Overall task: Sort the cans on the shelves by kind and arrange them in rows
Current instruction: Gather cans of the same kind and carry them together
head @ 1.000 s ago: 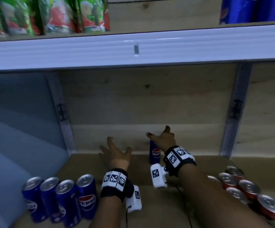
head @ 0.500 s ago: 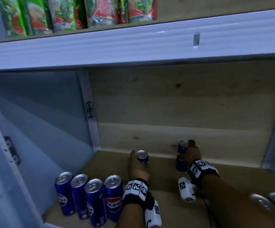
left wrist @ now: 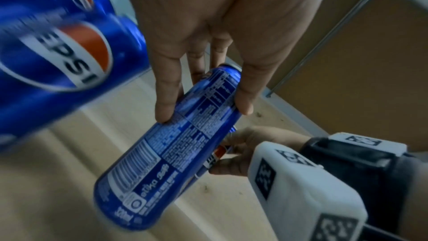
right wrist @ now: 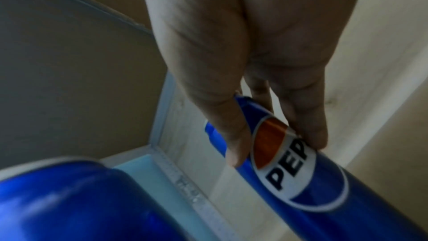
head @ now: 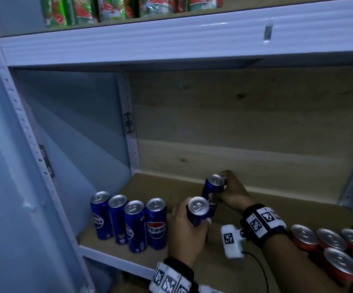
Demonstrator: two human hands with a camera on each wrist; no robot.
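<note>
My left hand [head: 189, 227] grips a blue Pepsi can [head: 196, 211] near its top, lifted above the wooden shelf [head: 150, 187]; the same can [left wrist: 176, 146] fills the left wrist view, held between finger and thumb. Just behind it my right hand [head: 230, 195] grips a second blue Pepsi can [head: 212, 187], tilted, which in the right wrist view [right wrist: 284, 157] shows its logo. A row of several blue Pepsi cans [head: 129, 220] stands upright at the shelf's front left. Red cans [head: 336, 248] are grouped at the front right.
A white shelf edge [head: 171, 39] runs overhead, with green and red juice packs [head: 108, 9] on that upper shelf. A pale blue side panel [head: 65, 144] closes the left. The wooden back wall [head: 234, 123] stands behind the hands.
Both hands took hold of blue cans at the back of the shelf and have drawn them forward and left toward the row. The view has swung left.
</note>
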